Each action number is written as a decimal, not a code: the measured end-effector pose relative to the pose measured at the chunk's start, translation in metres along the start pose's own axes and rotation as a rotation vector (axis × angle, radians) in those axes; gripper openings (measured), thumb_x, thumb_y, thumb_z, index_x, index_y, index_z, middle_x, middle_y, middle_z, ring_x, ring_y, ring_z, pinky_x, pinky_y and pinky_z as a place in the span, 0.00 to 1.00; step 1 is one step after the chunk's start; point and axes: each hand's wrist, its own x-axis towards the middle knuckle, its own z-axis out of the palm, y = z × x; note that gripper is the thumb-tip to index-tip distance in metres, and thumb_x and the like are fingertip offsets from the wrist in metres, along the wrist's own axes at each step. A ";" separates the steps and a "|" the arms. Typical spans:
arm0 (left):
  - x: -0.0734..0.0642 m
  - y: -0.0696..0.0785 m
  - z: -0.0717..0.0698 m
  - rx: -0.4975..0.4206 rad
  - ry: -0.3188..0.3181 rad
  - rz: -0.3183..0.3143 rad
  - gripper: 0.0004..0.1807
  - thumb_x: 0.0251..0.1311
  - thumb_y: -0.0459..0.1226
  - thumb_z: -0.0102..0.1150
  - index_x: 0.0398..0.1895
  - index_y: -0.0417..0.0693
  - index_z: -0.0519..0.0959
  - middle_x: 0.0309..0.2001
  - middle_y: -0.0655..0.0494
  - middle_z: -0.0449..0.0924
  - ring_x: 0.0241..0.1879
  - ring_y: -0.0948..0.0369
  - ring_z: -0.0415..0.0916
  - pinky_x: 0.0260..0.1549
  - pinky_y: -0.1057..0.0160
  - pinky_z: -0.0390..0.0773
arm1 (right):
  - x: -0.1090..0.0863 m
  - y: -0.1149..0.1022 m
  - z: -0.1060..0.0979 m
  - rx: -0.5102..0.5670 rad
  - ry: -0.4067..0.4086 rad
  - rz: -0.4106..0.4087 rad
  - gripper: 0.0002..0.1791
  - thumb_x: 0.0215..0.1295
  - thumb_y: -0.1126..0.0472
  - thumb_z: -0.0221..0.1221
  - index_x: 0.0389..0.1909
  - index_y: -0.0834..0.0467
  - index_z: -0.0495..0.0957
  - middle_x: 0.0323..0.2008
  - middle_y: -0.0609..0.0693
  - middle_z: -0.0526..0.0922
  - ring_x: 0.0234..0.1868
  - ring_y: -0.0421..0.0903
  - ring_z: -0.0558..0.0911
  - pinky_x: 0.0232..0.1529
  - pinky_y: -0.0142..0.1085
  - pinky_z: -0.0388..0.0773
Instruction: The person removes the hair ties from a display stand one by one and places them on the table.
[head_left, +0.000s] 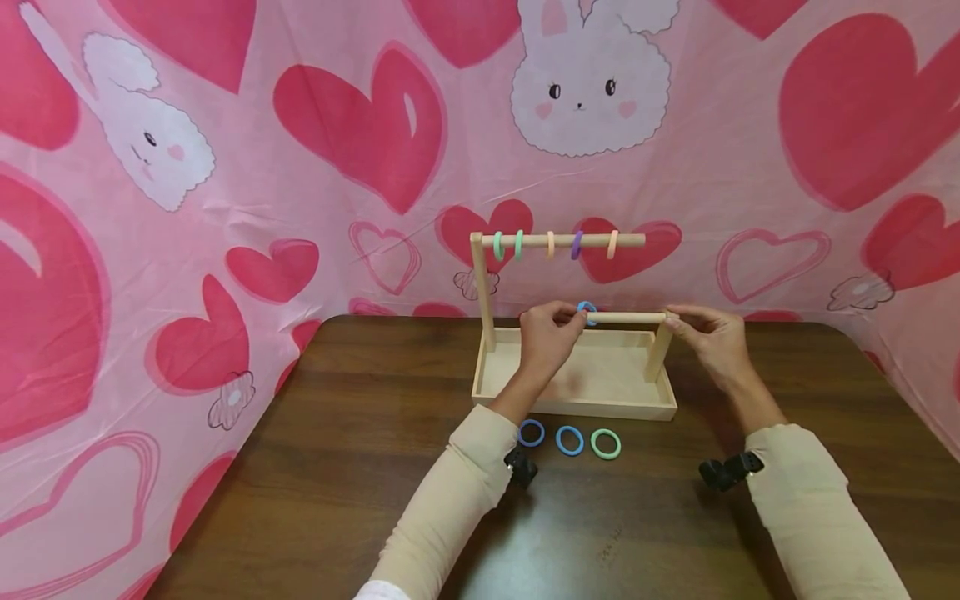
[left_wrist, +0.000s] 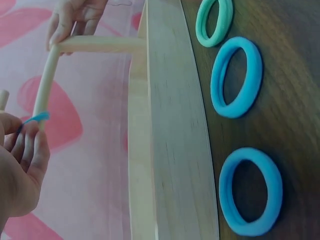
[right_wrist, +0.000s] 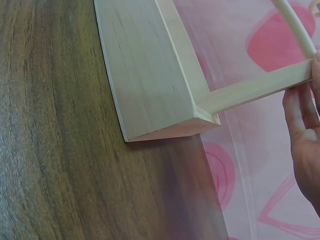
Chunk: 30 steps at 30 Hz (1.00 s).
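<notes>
My left hand pinches a blue hair tie at the left, free end of the lower wooden rod. In the left wrist view this hair tie appears looped around the rod's tip. With its fingers and thumb, my right hand grips the top of the short post, where the lower rod joins it. The right wrist view shows these fingers against the post, though the thumb side is cut off.
Green, orange and purple hair ties hang on the upper rod, held by the tall left post. Both posts rise from a shallow wooden tray. Two blue hair ties and a green one lie on the brown table before it.
</notes>
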 end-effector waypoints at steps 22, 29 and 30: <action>0.004 -0.009 -0.027 -0.137 -0.042 -0.076 0.09 0.61 0.33 0.67 0.34 0.32 0.87 0.31 0.37 0.88 0.27 0.57 0.87 0.28 0.70 0.84 | 0.007 -0.004 -0.010 0.006 -0.048 0.108 0.16 0.60 0.79 0.64 0.39 0.58 0.90 0.31 0.35 0.90 0.33 0.28 0.85 0.33 0.19 0.79; 0.004 -0.013 -0.039 -0.162 0.004 -0.094 0.07 0.60 0.30 0.66 0.34 0.30 0.87 0.30 0.35 0.88 0.23 0.67 0.82 0.28 0.69 0.84 | 0.006 -0.003 -0.008 0.034 -0.043 0.092 0.16 0.60 0.80 0.63 0.38 0.58 0.90 0.31 0.36 0.90 0.33 0.29 0.85 0.34 0.19 0.79; 0.004 -0.014 -0.041 -0.168 0.014 -0.099 0.07 0.60 0.30 0.66 0.34 0.30 0.87 0.30 0.34 0.87 0.23 0.67 0.82 0.28 0.69 0.85 | 0.006 -0.003 -0.008 0.031 -0.042 0.090 0.16 0.60 0.80 0.63 0.38 0.58 0.90 0.31 0.36 0.90 0.33 0.29 0.85 0.34 0.19 0.79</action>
